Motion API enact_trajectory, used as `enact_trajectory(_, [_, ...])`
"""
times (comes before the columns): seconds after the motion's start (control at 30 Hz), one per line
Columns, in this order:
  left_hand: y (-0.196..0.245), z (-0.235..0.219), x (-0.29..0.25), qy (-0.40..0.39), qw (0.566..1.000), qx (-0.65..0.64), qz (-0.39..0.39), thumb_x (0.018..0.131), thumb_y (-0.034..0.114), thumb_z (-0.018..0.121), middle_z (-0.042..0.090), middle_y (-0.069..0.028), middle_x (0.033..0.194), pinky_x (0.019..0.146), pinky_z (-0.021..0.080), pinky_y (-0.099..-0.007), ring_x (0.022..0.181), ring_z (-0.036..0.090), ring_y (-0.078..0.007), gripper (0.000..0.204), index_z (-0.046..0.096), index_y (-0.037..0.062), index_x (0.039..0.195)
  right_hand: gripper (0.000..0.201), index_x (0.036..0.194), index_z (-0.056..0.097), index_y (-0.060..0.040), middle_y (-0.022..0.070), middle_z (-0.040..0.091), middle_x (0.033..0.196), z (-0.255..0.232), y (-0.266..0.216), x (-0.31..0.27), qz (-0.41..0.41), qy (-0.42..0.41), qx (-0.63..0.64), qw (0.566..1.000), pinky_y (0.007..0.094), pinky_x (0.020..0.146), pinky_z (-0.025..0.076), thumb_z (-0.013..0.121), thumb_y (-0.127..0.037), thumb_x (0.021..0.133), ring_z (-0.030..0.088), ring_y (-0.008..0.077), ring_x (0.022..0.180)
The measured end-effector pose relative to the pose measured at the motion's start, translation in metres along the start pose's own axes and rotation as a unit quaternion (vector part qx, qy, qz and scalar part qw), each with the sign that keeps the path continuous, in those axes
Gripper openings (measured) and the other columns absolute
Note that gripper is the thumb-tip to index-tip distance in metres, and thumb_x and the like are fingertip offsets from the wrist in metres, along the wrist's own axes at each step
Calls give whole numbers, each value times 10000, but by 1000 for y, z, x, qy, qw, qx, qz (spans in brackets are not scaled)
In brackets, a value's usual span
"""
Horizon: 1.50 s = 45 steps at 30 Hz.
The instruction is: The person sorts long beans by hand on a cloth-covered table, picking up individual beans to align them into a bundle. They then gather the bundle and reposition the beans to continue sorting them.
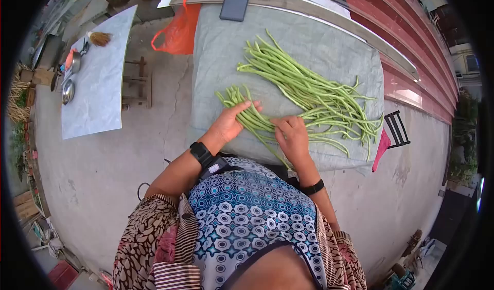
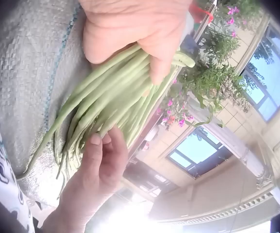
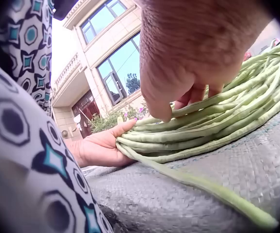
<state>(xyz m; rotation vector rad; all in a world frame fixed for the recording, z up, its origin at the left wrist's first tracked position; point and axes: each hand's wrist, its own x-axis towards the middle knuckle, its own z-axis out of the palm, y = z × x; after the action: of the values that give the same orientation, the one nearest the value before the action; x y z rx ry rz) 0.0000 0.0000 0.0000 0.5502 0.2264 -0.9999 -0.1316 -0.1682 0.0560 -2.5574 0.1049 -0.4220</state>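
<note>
Near the left end of the cloth, my left hand (image 1: 229, 123) grips a bundle of long green beans (image 2: 108, 90), thumb over the top and the bean ends sticking out beyond it. My right hand (image 1: 293, 137) is at the same bundle, a little further along, thumb and fingertips pinching a bean. One bean (image 3: 212, 187) hangs apart from the bundle toward the apron. Behind both hands lies a larger pile of long beans (image 1: 303, 81), its thin ends spread to the right and overlapping the bundle in the head view.
A grey woven cloth (image 1: 218, 48) lies under the beans. At its far edge are a phone (image 1: 235, 2) and an orange plastic bag (image 1: 181, 32). A pale table (image 1: 100, 79) with metal bowls and a brush stands left, red steps (image 1: 396, 38) right.
</note>
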Motion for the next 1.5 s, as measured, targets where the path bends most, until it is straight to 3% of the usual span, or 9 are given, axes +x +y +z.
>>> enact_trajectory(0.17, [7, 2, 4, -13, 1000, 3, 12, 887, 92, 639, 638, -73, 976, 930, 501, -393, 1010, 612, -241, 170, 595, 67, 1049, 220, 987, 680, -85, 101, 604, 919, 0, -1, 17, 5, 18, 44, 999, 375, 745, 471, 670, -68, 768, 558, 305, 863])
enact_trajectory(0.37, [5, 9, -2, 22, 1000, -6, 7, 879, 76, 645, 641, -73, 962, 933, 502, -402, 1019, 614, -248, 188, 583, 60, 1056, 315, 1101, 630, -100, 116, 595, 995, 17, 17, 54, 78, 71, -70, 992, 408, 781, 477, 662, -113, 788, 572, 317, 916])
enact_trajectory(0.57, [6, 8, -4, 9, 1000, 14, 18, 866, 64, 658, 643, -75, 949, 905, 520, -409, 1002, 625, -258, 230, 568, 56, 1078, 195, 944, 612, -100, 96, 581, 956, 35, 21, 79, 167, 45, -83, 981, 413, 765, 477, 681, -108, 762, 572, 306, 907])
enact_trajectory(0.77, [5, 7, -3, 14, 1000, 9, 20, 872, 70, 652, 640, -92, 985, 890, 527, -411, 1006, 626, -261, 261, 546, 48, 1110, 198, 905, 605, -117, 68, 594, 918, 40, 27, 78, 88, 95, -132, 983, 399, 752, 471, 710, -111, 737, 556, 278, 858])
enact_trajectory(0.97, [8, 23, -9, 11, 999, 16, 27, 891, 96, 631, 626, -94, 1093, 941, 492, -399, 1070, 592, -242, 233, 557, 38, 1104, 154, 902, 606, -113, 61, 611, 842, 27, -1, 76, 47, 109, -4, 993, 399, 696, 472, 688, -114, 773, 569, 288, 832])
enact_trajectory(1.07, [3, 3, 0, 5, 1000, 25, 19, 898, 107, 621, 614, -80, 1125, 956, 473, -374, 1074, 581, -204, 251, 559, 38, 1132, 132, 904, 612, -114, 66, 609, 837, 34, -22, 67, 72, 30, 60, 995, 398, 667, 480, 678, -128, 791, 583, 287, 816])
enact_trajectory(1.17, [2, -3, 0, 11, 1000, 10, 14, 900, 111, 621, 611, -71, 1132, 941, 475, -359, 1051, 584, -178, 271, 559, 46, 1155, 111, 905, 621, -122, 63, 606, 819, 54, -28, 59, 54, 76, 79, 993, 400, 661, 486, 666, -133, 804, 593, 285, 815])
enact_trajectory(1.4, [-3, -4, 4, 28, 999, 20, 22, 903, 110, 614, 615, -70, 1108, 929, 484, -353, 1053, 585, -190, 252, 562, 50, 1142, 263, 1092, 635, -84, 127, 581, 963, 34, -37, 49, 65, -25, 46, 997, 382, 732, 482, 612, -50, 832, 594, 318, 895])
enact_trajectory(1.5, [-1, 2, -1, 17, 1000, 17, 19, 905, 108, 607, 617, -75, 1093, 936, 481, -369, 1056, 583, -203, 238, 562, 45, 1131, 499, 1220, 561, -90, 112, 588, 1013, 29, -30, 44, 9, 10, 113, 994, 417, 801, 458, 717, -142, 749, 562, 310, 939])
